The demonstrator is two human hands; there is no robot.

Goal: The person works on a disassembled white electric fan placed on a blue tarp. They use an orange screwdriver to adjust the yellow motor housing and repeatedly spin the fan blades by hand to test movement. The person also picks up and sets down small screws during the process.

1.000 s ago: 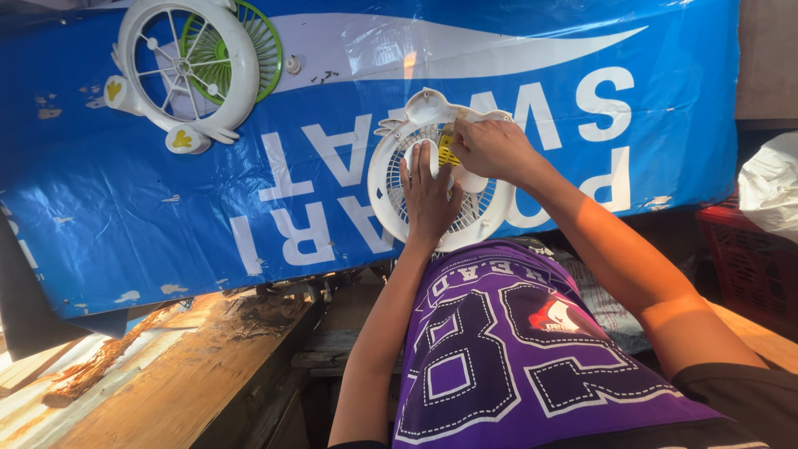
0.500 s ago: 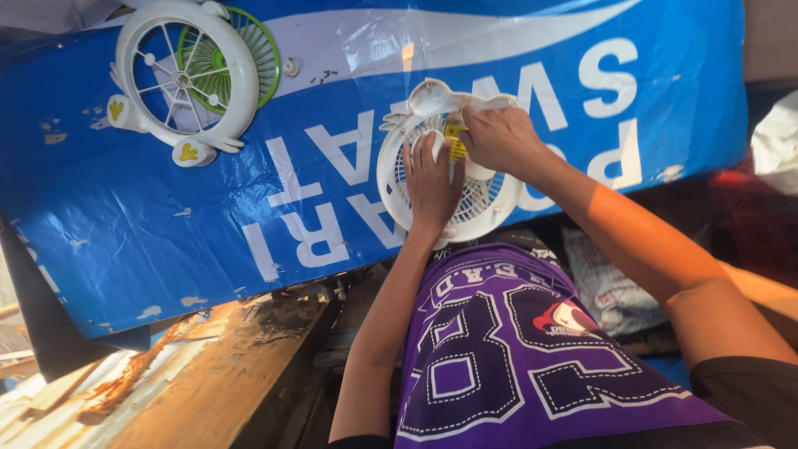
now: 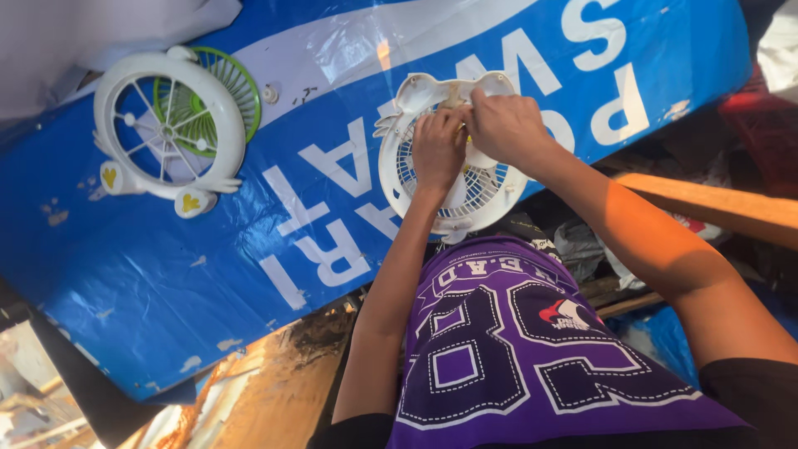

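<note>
Work in hand: you are busy at the top edge of the white fan housing (image 3: 453, 158), which lies flat on the blue banner sheet (image 3: 166, 274) right under both hands.

Left hand (image 3: 438, 150): it lies over the grille, fingers (image 3: 432, 129) curled together and pressing on the housing near the small yellowish part (image 3: 453, 96) at the top. Whether they pinch that part or only steady the housing, I cannot tell.

Right hand (image 3: 507, 125): fingers bunched together at the same spot, touching the left hand's fingertips, apparently clamped on the yellowish part. The grip itself is hidden behind the knuckles.

Where the thing sits: the housing's two rounded ears show just beyond your fingertips; the slotted grille runs below your palms toward your purple jersey (image 3: 507, 349).

How to do it well: keep the left palm flat so the housing does not slide on the slick sheet. Work the small part with fingertips only, straight along its seat, not levered sideways; thin plastic ears like these probably crack under twist.

Watch for: your own hands shade the joint, so tilt your head for a clear look before you push harder.

Elsewhere: a second white fan frame (image 3: 170, 129) with a green grille (image 3: 220, 83) behind it lies well to the left of your fingers, untouched.
</note>
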